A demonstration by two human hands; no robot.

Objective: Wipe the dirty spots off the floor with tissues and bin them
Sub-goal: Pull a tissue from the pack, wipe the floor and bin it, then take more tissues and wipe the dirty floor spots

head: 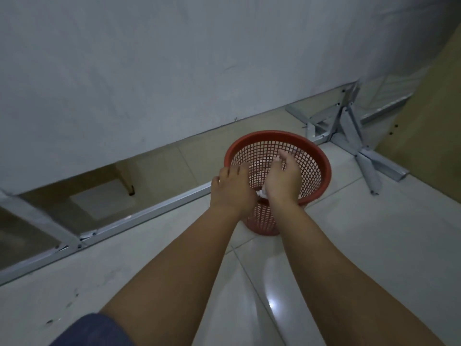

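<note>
Red plastic mesh basket (309, 156) on glossy, smooth pale floor tiles (336, 245). Behind the basket, matt grey metal frame bars (349, 131) and a matt white panel (149, 71).

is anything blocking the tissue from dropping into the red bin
Nothing visible does. The right hand holds the tissue over the open bin, and the left hand sits at the near rim.

Two bare forearms, left hand (230, 187), right hand (283, 179), blue garment (92, 330)
</note>
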